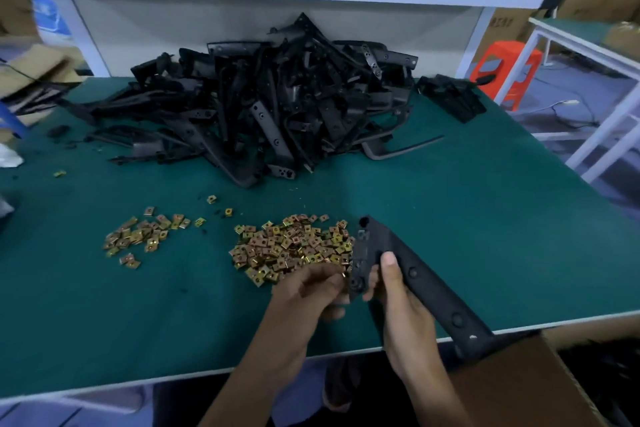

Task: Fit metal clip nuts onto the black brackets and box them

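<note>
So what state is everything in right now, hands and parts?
Left hand, pinching a clip nut at the held bracket's end.
Right hand, gripping the held bracket.
Bracket pile, loose heap at the table's back.
Large nut pile, loose, mid-table.
Small nut pile, scattered further left.

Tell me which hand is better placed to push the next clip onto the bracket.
Probably the left hand: it pinches a clip right at the near end of the bracket, while the right hand grips that bracket.

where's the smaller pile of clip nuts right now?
Head view: the smaller pile of clip nuts lies on the green table, left of the bigger pile and nearer than the bracket heap.
</note>
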